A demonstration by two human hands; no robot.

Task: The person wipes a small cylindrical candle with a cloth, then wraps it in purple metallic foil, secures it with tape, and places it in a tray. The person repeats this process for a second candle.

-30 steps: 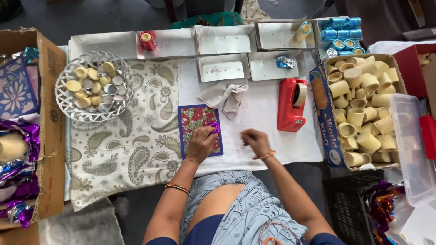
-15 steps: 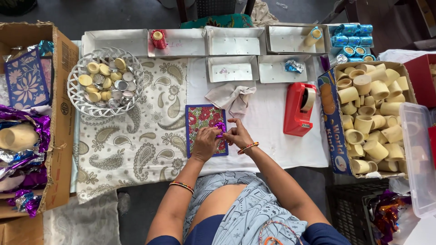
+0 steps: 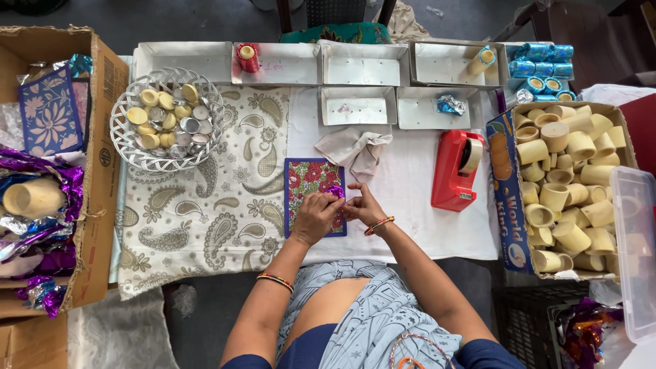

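A small shiny purple piece [image 3: 335, 192] sits between the two hands, right over a flowery red card [image 3: 309, 179] that lies flat on the white table cloth [image 3: 410, 205]. The piece is too small to tell what it is. The left hand [image 3: 316, 217] and the right hand [image 3: 361, 206] meet at it, and the fingertips of both pinch it. Both hands rest on the lower part of the card.

Just behind the card lies a crumpled grey cloth [image 3: 355, 149]. To the right of the hands stands a red tape holder [image 3: 456, 169] with a roll of tape in it. Further right is a cardboard box [image 3: 507, 179] full of cream cups [image 3: 567, 179], and a clear plastic tub [image 3: 634, 253] sits at the edge.

To the left, a patterned cloth with curly leaf shapes [image 3: 205, 205] covers the table. On it stands a white wire basket [image 3: 130, 147] holding small round yellow and silver candles [image 3: 171, 117]. Far left is a big brown box [image 3: 102, 164] with shiny purple wrap [image 3: 41, 171] and a blue flowery card [image 3: 49, 113].

Along the back of the table is a row of white trays [image 3: 362, 68]. One holds a red cup [image 3: 247, 56], and one holds a scrap of blue foil [image 3: 451, 104]. Blue shiny rolls [image 3: 543, 60] are stacked at the back right.
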